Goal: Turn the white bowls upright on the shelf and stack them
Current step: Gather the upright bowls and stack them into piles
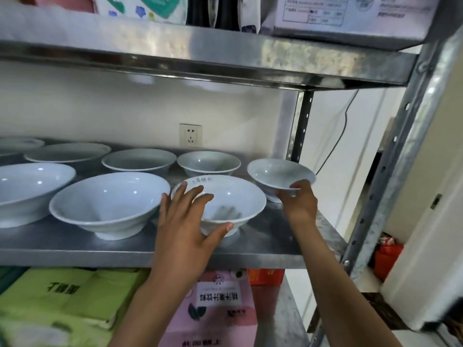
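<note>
Several white bowls stand upright on the steel shelf (75,246). My right hand (298,204) grips a small bowl (278,175) by its underside at the shelf's right end, tilted and held just above the surface. My left hand (185,221) reaches over the near rim of a wide bowl (233,196) at front centre, fingers spread, thumb against its outer wall. Left of it sit another wide bowl (107,199) and a third (27,186). Behind are two smaller bowls (209,162) (139,160) and flat plates (67,151).
A steel upper shelf (200,58) with boxes hangs close overhead. The rack's upright post (390,156) stands at the right. A wall socket (190,135) is behind the bowls. Green and pink packages (220,304) fill the lower shelf. A red object (387,256) sits on the floor at right.
</note>
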`<state>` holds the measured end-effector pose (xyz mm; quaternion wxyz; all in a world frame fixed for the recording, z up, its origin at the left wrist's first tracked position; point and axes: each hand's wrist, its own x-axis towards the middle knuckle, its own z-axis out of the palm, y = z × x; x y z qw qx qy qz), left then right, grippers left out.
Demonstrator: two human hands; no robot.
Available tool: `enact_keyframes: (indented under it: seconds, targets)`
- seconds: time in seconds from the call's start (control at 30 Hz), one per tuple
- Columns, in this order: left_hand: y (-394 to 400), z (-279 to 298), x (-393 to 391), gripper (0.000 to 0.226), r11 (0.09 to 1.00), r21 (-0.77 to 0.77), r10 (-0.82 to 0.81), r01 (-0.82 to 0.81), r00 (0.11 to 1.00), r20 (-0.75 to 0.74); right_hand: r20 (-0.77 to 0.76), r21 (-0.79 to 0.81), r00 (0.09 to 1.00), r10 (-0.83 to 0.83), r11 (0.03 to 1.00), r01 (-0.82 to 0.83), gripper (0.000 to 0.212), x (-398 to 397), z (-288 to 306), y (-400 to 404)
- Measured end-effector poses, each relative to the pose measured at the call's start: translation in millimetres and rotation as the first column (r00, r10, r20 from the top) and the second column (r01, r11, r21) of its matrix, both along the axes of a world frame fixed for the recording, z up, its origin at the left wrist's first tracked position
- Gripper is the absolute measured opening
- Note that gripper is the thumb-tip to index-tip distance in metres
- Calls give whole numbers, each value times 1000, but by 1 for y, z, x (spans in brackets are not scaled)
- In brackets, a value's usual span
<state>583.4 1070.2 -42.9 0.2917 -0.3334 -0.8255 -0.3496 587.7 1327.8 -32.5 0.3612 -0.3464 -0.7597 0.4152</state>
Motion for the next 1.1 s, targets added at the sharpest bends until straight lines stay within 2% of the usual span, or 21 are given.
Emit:
enact_keyframes:
  seconds: [0.1,0.2,0.3,0.4,0.5,0.6,0.73,0.87,1.03,1.1]
  targets:
    - [-8,-4,-3,57,999,15,41,-41,999,4,-86,-25,995,-54,998,52,37,2,2,2]
    - [-16,-8,-4,53,996,84,41,-43,999,22,-171,15,984,-59,998,63,37,5,10,1]
    - [-18,-11,-8,50,983,181,11,-22,998,59,-283,104,959,-4,994,34,34,-1,25,-5]
    - [-23,-10,-11,42,971,240,-1,-13,998,57,-330,181,939,95,983,-35,37,-12,42,-13]
    - [-31,-7,-13,41,978,209,-7,-2,999,41,-323,191,928,187,973,-129,38,-29,56,-22]
    - [-37,-4,-14,43,979,204,-14,-3,997,82,-287,126,918,274,961,-247,40,-52,65,-30]
    - [-51,-3,-18,44,997,75,-32,27,997,65,-233,37,901,367,929,-369,43,-78,67,-43]
    - [-65,1,-21,42,1000,11,-13,14,1000,-1,-192,38,891,411,911,-411,42,-92,74,-51]
    - [-73,6,-23,38,1000,8,15,-15,1000,-2,-99,-5,904,416,908,-419,39,-102,76,-56]
    - [-75,7,-24,35,998,-44,35,-35,999,-14,-54,5,904,425,905,-425,37,-105,76,-59]
